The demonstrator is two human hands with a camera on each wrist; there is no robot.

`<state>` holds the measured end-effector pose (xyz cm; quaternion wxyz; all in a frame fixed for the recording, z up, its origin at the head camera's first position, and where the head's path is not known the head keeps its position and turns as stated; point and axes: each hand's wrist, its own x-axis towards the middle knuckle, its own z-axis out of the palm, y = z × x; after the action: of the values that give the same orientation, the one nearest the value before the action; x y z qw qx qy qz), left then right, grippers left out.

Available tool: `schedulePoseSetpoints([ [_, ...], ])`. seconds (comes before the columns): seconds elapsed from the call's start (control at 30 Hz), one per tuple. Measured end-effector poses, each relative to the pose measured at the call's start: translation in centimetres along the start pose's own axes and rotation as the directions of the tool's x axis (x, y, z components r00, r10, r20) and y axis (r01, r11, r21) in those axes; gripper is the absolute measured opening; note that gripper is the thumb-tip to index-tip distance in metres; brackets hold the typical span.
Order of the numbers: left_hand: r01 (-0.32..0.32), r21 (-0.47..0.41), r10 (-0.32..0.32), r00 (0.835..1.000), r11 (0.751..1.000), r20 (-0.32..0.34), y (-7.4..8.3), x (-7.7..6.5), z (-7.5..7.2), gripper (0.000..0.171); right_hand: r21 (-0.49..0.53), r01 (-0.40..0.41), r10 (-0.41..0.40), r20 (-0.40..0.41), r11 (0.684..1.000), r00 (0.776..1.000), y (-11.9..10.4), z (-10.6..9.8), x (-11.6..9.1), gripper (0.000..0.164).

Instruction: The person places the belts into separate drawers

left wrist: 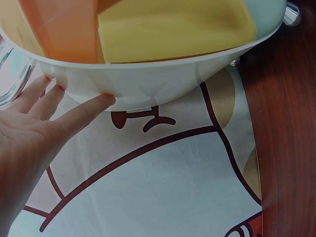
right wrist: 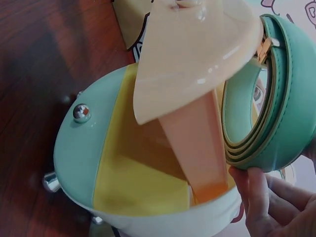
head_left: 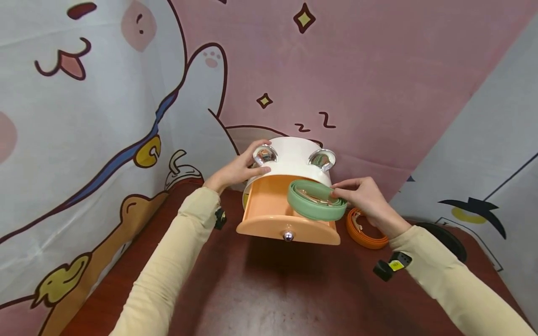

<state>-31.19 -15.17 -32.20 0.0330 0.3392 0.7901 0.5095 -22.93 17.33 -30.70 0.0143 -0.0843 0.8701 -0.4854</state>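
Note:
A white rounded cabinet with chrome ear shapes has its upper orange drawer pulled out, a chrome knob on its front. My left hand rests on the cabinet's left side, its fingers spread about one ear and touching the shell. With thumb and fingertips, my right hand pinches a coiled green belt by its right side, over the right half of the drawer. A metal buckle shows inside the coil. In the right wrist view, yellow and mint front sections lie below the drawer.
On the dark red table, a coiled orange belt lies right of the cabinet, partly behind my right hand. A black round object sits beyond my right forearm. Behind everything hangs a cartoon-printed cloth.

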Motion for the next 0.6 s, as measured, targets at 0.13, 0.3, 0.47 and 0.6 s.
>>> schedulePoseSetpoints([
  [0.13, -0.018, -0.003, 0.018, 1.0, 1.0, 0.0, 0.0, 0.0, 0.0, 0.07, 0.0, 0.001, -0.001, -0.037, 1.0, 0.999, -0.5, 0.6, -0.1, 0.035],
  [0.3, -0.026, -0.017, 0.026, 1.0, 1.0, 0.002, -0.1, 0.2, 0.1, 0.07, -0.024, -0.003, 0.001, -0.097, 1.0, 0.995, -1.0, 1.3, -0.1, 0.033],
  [0.47, -0.028, -0.024, 0.029, 1.0, 0.999, 0.004, -0.1, 0.3, 0.1, 0.07, 0.005, -0.004, 0.005, -0.144, 1.0, 0.99, -1.1, 2.1, -0.1, 0.032],
  [0.6, -0.019, -0.028, 0.019, 1.0, 0.999, 0.005, -0.1, 0.2, 0.1, 0.07, -0.006, 0.001, -0.002, -0.181, 1.0, 0.983, -1.0, 2.5, -0.2, 0.03],
])
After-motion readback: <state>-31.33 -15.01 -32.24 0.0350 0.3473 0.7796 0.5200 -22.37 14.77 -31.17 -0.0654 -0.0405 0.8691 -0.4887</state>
